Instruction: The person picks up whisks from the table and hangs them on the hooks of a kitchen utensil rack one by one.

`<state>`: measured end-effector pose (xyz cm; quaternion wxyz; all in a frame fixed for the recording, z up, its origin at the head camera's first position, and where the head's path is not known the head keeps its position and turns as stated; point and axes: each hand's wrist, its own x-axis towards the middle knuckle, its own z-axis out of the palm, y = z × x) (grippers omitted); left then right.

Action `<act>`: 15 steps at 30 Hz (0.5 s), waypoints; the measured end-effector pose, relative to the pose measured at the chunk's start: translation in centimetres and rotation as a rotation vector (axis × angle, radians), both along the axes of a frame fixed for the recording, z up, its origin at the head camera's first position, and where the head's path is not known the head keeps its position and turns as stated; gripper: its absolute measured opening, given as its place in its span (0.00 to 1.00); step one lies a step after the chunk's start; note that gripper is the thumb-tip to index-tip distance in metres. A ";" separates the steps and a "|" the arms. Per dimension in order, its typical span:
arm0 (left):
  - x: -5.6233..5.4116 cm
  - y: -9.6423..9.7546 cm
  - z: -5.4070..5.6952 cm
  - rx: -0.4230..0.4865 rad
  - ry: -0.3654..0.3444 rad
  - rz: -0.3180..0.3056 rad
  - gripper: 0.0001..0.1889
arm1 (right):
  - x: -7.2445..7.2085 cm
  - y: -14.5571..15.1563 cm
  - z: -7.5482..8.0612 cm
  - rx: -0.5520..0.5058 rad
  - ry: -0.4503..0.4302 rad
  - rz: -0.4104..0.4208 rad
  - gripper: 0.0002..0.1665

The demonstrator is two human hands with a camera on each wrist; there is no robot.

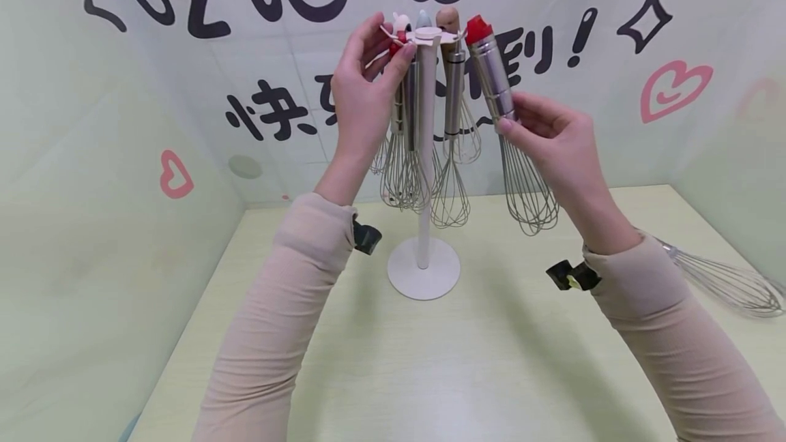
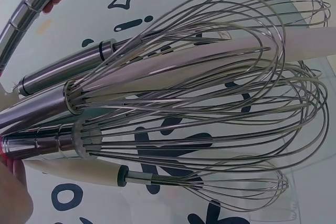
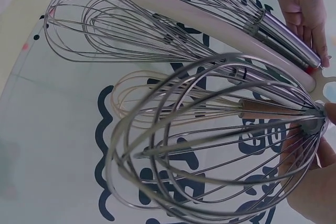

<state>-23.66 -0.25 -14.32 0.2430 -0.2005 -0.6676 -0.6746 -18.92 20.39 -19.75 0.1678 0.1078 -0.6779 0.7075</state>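
Observation:
A white whisk rack [image 1: 425, 189] stands upright on its round base, several whisks hanging around its top. My left hand [image 1: 366, 87] is at the rack's left side, thumb and fingers curled about a hook arm, close to a hanging red-topped whisk [image 1: 398, 111]. In my right hand [image 1: 559, 145] is a large steel whisk [image 1: 491, 74], gripped low on its handle. Its red end [image 1: 479, 29] points up right beside the rack's right hook, and its wires slant down to the right. In the right wrist view these wires [image 3: 157, 156] overlap the hanging whisks.
Another whisk [image 1: 731, 282] lies on the pale table [image 1: 442, 367] at the right, partly behind my right sleeve. A wooden-handled whisk [image 1: 448, 19] hangs at the rack's back. Behind stands a printed backdrop [image 1: 282, 60], with pale walls on both sides.

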 end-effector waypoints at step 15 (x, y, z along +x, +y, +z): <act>0.1 0.0 0.0 0.023 -0.006 -0.013 0.27 | 0.2 0.3 0.4 -0.017 0.009 0.024 0.25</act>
